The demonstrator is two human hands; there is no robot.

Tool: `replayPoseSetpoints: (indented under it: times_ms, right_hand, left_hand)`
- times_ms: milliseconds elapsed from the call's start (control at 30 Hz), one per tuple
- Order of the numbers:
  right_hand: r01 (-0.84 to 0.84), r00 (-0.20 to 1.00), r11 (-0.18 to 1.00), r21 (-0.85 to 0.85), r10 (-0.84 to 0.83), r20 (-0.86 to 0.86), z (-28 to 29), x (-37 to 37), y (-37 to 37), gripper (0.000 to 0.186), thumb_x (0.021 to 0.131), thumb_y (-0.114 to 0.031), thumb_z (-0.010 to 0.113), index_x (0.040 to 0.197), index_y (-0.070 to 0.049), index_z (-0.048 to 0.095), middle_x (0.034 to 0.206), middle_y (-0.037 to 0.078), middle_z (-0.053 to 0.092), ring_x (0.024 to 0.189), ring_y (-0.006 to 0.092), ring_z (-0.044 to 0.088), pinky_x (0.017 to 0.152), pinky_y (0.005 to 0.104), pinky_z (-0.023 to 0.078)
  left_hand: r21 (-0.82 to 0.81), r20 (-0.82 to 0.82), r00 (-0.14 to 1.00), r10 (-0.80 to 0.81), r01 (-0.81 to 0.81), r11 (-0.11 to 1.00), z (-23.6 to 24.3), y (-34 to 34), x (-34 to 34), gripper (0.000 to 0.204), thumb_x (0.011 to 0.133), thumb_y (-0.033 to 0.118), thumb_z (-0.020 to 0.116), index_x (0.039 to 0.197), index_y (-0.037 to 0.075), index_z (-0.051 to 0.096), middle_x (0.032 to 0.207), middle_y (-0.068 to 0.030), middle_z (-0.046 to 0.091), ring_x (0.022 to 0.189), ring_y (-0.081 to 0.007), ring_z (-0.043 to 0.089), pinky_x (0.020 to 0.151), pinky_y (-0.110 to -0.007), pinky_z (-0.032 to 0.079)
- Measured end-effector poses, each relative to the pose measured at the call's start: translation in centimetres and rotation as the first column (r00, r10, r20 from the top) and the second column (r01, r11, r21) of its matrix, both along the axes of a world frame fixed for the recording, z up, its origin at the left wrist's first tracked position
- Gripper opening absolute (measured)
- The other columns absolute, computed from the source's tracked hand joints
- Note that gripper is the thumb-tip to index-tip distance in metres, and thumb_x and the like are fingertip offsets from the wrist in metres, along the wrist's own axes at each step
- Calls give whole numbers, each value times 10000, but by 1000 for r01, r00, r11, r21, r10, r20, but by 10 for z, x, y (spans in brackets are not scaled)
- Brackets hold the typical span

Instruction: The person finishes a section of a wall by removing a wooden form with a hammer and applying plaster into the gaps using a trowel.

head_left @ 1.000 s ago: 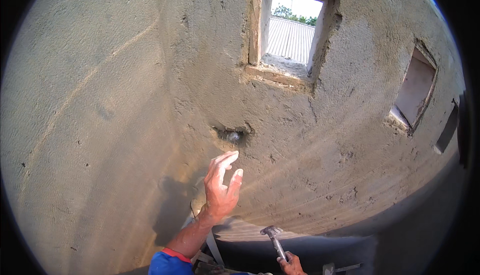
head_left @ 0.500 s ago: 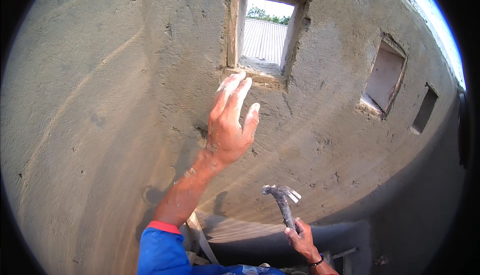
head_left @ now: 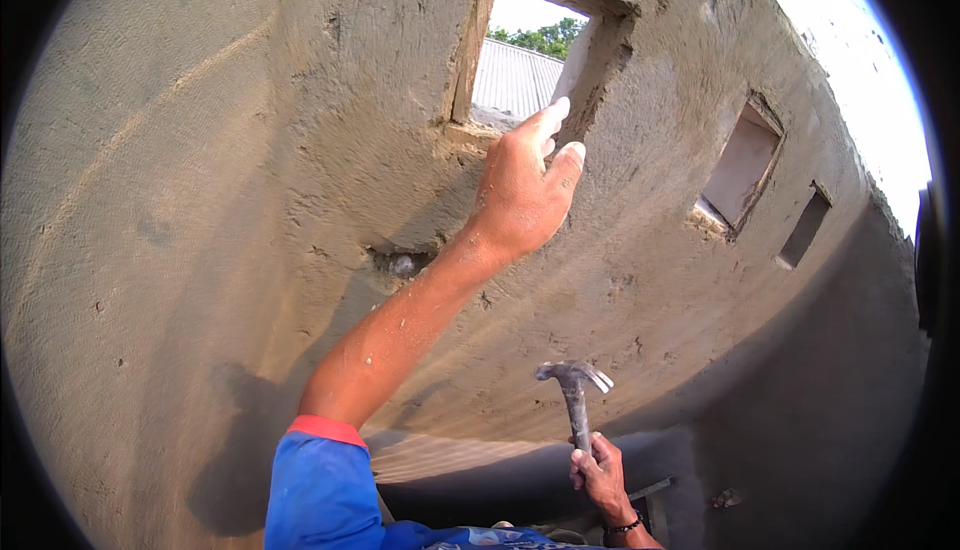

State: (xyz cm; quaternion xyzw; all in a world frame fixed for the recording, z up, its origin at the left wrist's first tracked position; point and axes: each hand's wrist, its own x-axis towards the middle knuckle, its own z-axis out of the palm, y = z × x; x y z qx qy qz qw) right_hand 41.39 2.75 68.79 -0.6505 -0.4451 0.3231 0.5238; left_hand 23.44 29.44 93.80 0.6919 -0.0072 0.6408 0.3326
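My left hand (head_left: 525,185) is raised to the lower edge of a small wood-framed window opening (head_left: 462,60) in the rough plastered wall. Its index finger and thumb are stretched apart, dusty at the tips, and the other fingers are mostly hidden behind. It appears to hold nothing, and whether it touches the sill I cannot tell. Lower down on the right, my right hand (head_left: 602,478) grips a claw hammer (head_left: 577,405) by its handle. The hammer stands upright, head at the top and claw toward the right, apart from the wall.
A hollow (head_left: 403,264) in the wall sits beside my left forearm. Farther right are a second framed opening (head_left: 741,168) and a narrower one (head_left: 804,227). Through the near window a corrugated roof (head_left: 512,78) and trees show. Below my right hand, a pale strip (head_left: 652,488) lies in shadow.
My left hand has moved right and up, from below the sill to the opening's lower right. My right hand still holds the hammer, now more upright. The view has tilted slightly.
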Motion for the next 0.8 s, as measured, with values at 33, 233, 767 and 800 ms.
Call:
replayPoseSetpoints:
  times_ms: [33, 233, 767, 800]
  right_hand:
    - [11, 1000, 1000, 9, -11, -1, 1, -1, 0, 195, 912, -171, 624, 970, -2, 547, 635, 10, 529, 501, 76, 501, 443, 234, 418]
    - [76, 997, 997, -1, -76, 8, 9, -12, -6, 241, 905, -139, 612, 1072, 31, 577, 643, 13, 538, 495, 78, 501, 446, 230, 418]
    - [-77, 988, 993, 91, 88, -123, 1, -13, 13, 226, 909, -189, 626, 979, 13, 553, 647, 5, 525, 495, 71, 491, 443, 229, 399]
    - [-100, 985, 990, 103, 113, -132, -3, -11, 14, 227, 908, -186, 628, 983, 15, 553, 651, 7, 529, 503, 72, 497, 448, 230, 403]
  left_hand:
    - [0, 5, 1000, -9, 9, 1000, -3, 1, 1, 506, 957, 84, 543, 1359, -171, 374, 1366, -329, 458, 1325, -364, 443, 1116, -426, 359]
    - [14, 486, 873, -40, 38, 999, -45, -5, -17, 435, 964, 65, 508, 1342, -121, 401, 1260, -245, 550, 1184, -263, 547, 1003, -378, 449]
    - [238, 277, 399, 874, -910, 340, -10, 13, -78, 337, 825, 26, 637, 1161, 35, 654, 1227, -137, 576, 1218, -329, 419, 1029, -458, 350]
    - [306, 255, 305, 917, -926, 223, -5, 12, -76, 352, 821, 36, 647, 1172, 46, 654, 1286, -147, 535, 1256, -360, 375, 1051, -490, 316]
